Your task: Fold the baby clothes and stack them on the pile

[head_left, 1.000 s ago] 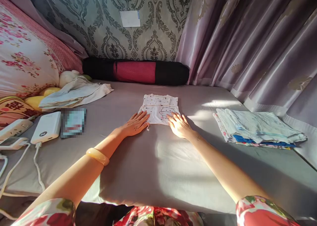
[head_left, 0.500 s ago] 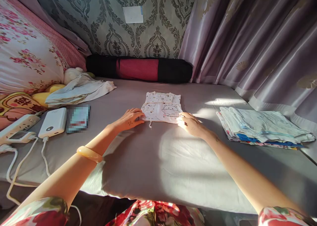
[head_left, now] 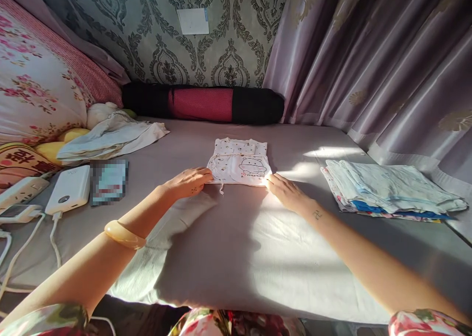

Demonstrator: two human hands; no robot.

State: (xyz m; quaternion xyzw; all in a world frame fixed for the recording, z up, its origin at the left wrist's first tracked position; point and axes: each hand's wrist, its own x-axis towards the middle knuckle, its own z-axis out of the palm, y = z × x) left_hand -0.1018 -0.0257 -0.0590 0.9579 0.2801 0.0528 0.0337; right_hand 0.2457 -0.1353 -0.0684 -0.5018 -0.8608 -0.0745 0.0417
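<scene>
A small white baby garment (head_left: 239, 161) with a cartoon print lies folded flat on the grey bed sheet (head_left: 236, 238), straight ahead. My left hand (head_left: 188, 182), with a pale bangle on its wrist, has its fingers curled and pinched on the garment's near left corner. On the other side, my right hand (head_left: 285, 192) has its fingers drawn together on the near right corner. Both hands rest low on the sheet.
A stack of folded clothes (head_left: 391, 191) sits at the right by the curtain (head_left: 368, 56). A black and red roll (head_left: 202, 104) lies along the wall. At the left are a crumpled cloth (head_left: 110, 137), a phone (head_left: 108, 181), a white power bank (head_left: 68, 189) with cables, and a floral pillow (head_left: 33, 90).
Both hands have slid back from lying flat on the garment to its near corners, and their fingers have closed there. The garment has stayed in place.
</scene>
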